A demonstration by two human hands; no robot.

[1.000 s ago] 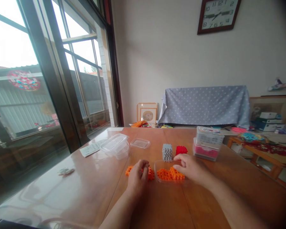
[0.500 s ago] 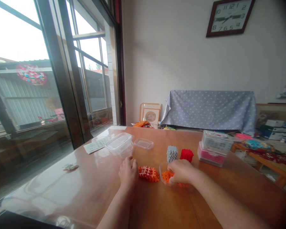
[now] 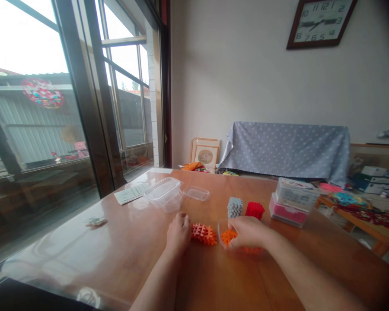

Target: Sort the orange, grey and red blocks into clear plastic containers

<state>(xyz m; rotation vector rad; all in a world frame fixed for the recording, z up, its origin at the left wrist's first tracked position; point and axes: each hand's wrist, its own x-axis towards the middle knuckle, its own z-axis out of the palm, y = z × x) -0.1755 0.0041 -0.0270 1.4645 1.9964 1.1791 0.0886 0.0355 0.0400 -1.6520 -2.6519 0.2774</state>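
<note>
My left hand, its fingers curled, is at the left end of a row of pink and orange interlocking plastic blocks on the table, closed against that end; its fingertips are partly hidden. My right hand reaches down into a clear plastic box holding loose orange blocks. Its thumb and forefinger are apart over them, while the other fingers are hidden. Just behind the box stand a grey block stack and a red block stack.
Two stacked clear boxes, the lower with pink contents, stand at the right. Clear containers, a flat lid and a printed sheet lie farther back. A small crumpled item is at the left. Glass panes border the table's left side.
The view has shifted slightly. Both hands stay at nearly the same places, my left at the block row and my right in the box.
</note>
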